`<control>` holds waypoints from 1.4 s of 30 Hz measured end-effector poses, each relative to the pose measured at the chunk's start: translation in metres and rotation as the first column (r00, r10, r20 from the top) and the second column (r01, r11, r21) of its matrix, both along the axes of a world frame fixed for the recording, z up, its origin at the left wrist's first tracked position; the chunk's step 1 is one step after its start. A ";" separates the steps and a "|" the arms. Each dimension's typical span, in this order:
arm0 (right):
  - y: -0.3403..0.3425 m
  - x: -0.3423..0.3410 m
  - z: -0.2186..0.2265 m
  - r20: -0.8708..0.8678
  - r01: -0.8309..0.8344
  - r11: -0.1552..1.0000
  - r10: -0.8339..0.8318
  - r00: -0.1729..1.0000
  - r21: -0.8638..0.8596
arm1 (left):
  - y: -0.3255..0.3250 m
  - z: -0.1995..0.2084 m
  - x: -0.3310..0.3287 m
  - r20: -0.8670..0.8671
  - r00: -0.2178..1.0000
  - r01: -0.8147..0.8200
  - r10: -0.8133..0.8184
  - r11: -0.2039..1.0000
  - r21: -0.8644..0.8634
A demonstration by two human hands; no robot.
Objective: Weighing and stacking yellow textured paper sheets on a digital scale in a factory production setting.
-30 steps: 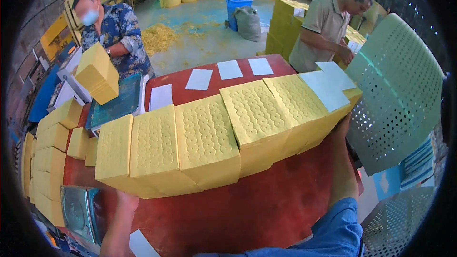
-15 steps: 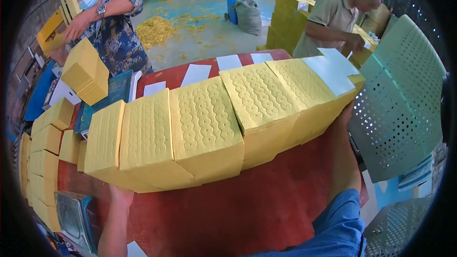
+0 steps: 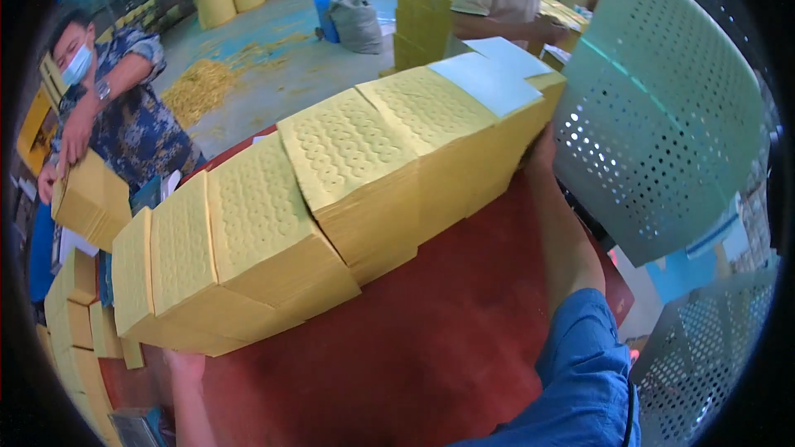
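Yellow paper row (image 3: 348, 174), frame centre, over counter (image 3: 431, 348) | grip: left hand (image 3: 184, 364) under lower-left end, right hand (image 3: 542, 149) at right end, row held between | press ends evenly so no joint slips.

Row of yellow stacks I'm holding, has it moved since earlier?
Yes: the yellow row has shifted in view toward the far edge of the red table; lift unclear.

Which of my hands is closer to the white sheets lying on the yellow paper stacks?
Right. Your right hand is at the right end of the row of yellow paper stacks, near the white sheets; your left hand is at the opposite end, below its lower edge.
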State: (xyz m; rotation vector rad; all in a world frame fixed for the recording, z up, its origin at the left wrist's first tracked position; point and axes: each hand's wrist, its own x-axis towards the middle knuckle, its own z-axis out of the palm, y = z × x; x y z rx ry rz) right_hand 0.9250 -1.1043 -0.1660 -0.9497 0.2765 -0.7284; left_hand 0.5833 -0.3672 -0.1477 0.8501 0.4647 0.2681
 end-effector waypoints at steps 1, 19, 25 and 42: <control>0.010 -0.004 0.002 -0.009 0.007 1.000 -0.007 1.000 0.012 | -0.005 0.009 -0.003 -0.027 0.998 -0.056 0.056 0.998 -0.001; 0.223 -0.310 0.057 -0.297 -0.845 0.491 0.791 0.535 -0.213 | -0.038 0.058 -0.109 -0.056 0.998 -0.015 0.035 0.946 0.325; 0.411 -0.442 0.125 -0.322 -0.958 0.138 0.922 0.216 -0.250 | -0.002 0.122 -0.214 0.079 0.989 -0.144 0.124 0.923 0.357; 0.788 -0.777 0.118 -0.185 -0.911 -0.409 0.892 -0.413 0.062 | 0.272 0.134 -0.606 -0.024 0.867 -0.409 0.497 0.741 0.533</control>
